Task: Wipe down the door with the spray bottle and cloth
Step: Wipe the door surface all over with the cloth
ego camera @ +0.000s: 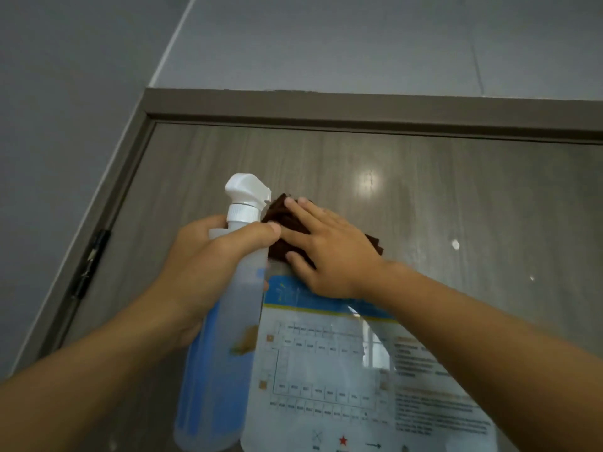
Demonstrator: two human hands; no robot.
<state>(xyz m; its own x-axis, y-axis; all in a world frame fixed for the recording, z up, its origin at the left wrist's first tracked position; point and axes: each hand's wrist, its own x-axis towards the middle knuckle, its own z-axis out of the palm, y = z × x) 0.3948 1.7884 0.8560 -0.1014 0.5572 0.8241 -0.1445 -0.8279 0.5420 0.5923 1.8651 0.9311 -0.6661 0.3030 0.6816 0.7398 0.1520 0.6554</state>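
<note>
The grey wood-grain door [424, 177] fills the middle of the view, seen from below toward its top edge. My left hand [208, 256] grips a translucent spray bottle [225, 337] with a white trigger head, its nozzle pointing right toward the door. My right hand [326, 252] presses a dark brown cloth [280, 216] flat against the door with straight, spread fingers, just above a printed sheet. Most of the cloth is hidden under that hand.
A laminated floor-plan notice [342, 370] is stuck to the door below the cloth. The dark door frame [359, 109] runs along the top and left. A black hinge [91, 262] sits on the left edge. Grey walls [65, 93] surround the door.
</note>
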